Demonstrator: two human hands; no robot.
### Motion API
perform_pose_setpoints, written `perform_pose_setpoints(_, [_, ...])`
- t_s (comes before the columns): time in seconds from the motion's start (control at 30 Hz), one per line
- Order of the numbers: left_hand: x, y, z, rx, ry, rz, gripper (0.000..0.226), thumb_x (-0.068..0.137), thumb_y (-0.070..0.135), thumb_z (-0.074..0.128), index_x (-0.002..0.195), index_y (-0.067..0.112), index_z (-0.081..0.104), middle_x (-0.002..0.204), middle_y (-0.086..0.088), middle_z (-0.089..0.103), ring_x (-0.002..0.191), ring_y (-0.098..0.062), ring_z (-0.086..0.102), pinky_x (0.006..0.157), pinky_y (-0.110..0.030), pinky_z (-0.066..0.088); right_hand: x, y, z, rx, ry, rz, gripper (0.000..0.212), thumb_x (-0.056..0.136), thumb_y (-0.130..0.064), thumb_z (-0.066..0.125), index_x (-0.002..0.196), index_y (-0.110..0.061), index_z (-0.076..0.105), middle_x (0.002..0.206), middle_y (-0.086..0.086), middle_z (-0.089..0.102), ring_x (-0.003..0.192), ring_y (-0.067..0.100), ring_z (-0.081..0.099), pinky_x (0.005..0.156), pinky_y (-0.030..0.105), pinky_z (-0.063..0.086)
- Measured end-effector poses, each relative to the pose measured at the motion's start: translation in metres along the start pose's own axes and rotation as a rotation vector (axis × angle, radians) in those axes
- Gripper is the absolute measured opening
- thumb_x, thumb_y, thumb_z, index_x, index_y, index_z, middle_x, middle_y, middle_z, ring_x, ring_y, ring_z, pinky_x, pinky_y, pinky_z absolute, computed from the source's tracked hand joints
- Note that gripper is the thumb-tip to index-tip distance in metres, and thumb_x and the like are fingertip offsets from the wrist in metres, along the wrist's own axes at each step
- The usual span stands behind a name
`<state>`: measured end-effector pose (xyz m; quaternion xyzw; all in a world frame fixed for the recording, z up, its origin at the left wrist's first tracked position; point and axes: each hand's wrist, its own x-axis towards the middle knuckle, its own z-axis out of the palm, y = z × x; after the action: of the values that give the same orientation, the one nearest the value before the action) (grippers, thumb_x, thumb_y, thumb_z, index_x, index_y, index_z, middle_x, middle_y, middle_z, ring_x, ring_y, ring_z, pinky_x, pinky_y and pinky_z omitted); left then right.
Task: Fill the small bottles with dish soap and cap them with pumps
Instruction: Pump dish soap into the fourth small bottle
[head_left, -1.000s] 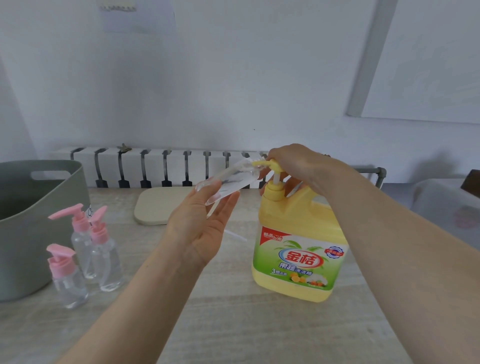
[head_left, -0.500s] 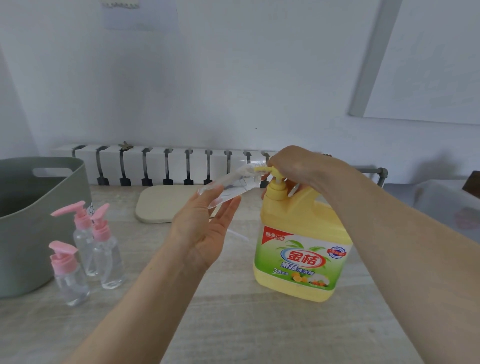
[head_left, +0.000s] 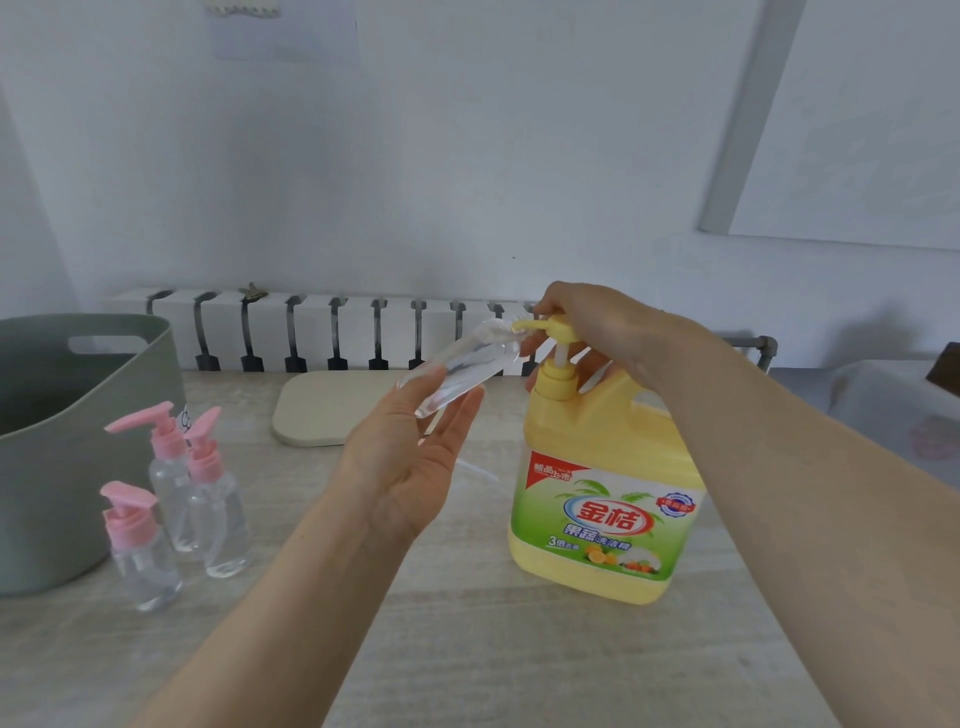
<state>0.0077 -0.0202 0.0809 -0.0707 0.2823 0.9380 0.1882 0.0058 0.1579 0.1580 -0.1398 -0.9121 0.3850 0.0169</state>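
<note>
A big yellow dish soap jug (head_left: 602, 467) stands on the table right of centre. My right hand (head_left: 608, 327) is curled over its yellow pump head (head_left: 545, 327), whose white stem shows below. My left hand (head_left: 410, 467) pinches a small clear uncapped bottle (head_left: 462, 364) between thumb and fingers. The bottle is tilted, with its mouth up against the pump's nozzle. Three small clear bottles with pink pumps (head_left: 221, 519) stand together at the left.
A grey plastic basket (head_left: 62, 467) sits at the far left, close behind the capped bottles. A beige mat (head_left: 322, 410) lies at the back of the table by a white radiator (head_left: 337, 332). A thin white tube (head_left: 478, 472) lies on the table behind my left hand.
The pump head went down half a second ago and is up again now, with its stem showing. My left hand has kept the small bottle at the nozzle.
</note>
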Motion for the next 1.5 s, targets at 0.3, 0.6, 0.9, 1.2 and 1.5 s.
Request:
perform_pose_setpoints(0.3, [-0.002, 0.0, 0.002, 0.003, -0.006, -0.001, 0.015, 0.085, -0.001, 0.068, 0.099, -0.003, 0.065, 0.113, -0.022, 0.065, 0.095, -0.034, 0.07, 0.074, -0.04, 0.061, -0.001, 0.0, 0.001, 0.013, 0.024, -0.014, 0.046, 0.091, -0.037, 0.037, 0.079, -0.017, 0.077, 0.078, 0.008, 0.07, 0.077, 0.03, 0.065, 0.062, 0.031, 0.047])
perform_pose_setpoints(0.6, [-0.003, -0.002, -0.002, -0.033, 0.006, -0.024, 0.011, 0.085, 0.0, 0.068, 0.096, -0.002, 0.064, 0.117, -0.022, 0.062, 0.102, -0.031, 0.068, 0.079, -0.039, 0.06, -0.002, 0.0, 0.001, 0.069, 0.009, 0.003, 0.044, 0.087, -0.041, 0.041, 0.089, -0.014, 0.076, 0.095, 0.013, 0.074, 0.072, 0.028, 0.061, 0.067, 0.033, 0.049])
perform_pose_setpoints(0.9, [0.001, -0.009, -0.009, -0.179, 0.044, -0.154, 0.031, 0.081, 0.002, 0.071, 0.108, -0.001, 0.057, 0.113, -0.025, 0.062, 0.096, -0.034, 0.07, 0.089, -0.036, 0.057, -0.005, 0.002, 0.006, 0.125, 0.057, -0.122, 0.04, 0.091, -0.034, 0.041, 0.094, -0.008, 0.072, 0.078, 0.006, 0.075, 0.071, 0.024, 0.06, 0.068, 0.033, 0.052])
perform_pose_setpoints(1.2, [0.006, -0.014, -0.027, -0.239, 0.062, -0.241, 0.058, 0.066, 0.001, 0.076, 0.121, 0.001, 0.058, 0.108, -0.027, 0.061, 0.09, -0.035, 0.071, 0.087, -0.037, 0.057, -0.009, 0.004, 0.007, -0.024, 0.202, -0.312, 0.031, 0.091, -0.029, 0.044, 0.084, -0.016, 0.071, 0.072, -0.005, 0.074, 0.064, 0.012, 0.065, 0.065, 0.035, 0.054])
perform_pose_setpoints(1.5, [0.0, -0.008, -0.037, -0.344, 0.0, -0.261, 0.057, 0.065, 0.004, 0.077, 0.119, -0.003, 0.062, 0.117, -0.026, 0.056, 0.091, -0.034, 0.07, 0.088, -0.037, 0.056, -0.028, -0.024, 0.011, -0.181, 0.426, -0.493, 0.01, 0.085, -0.032, 0.06, 0.086, -0.029, 0.07, 0.083, -0.014, 0.07, 0.084, 0.007, 0.064, 0.079, 0.031, 0.052])
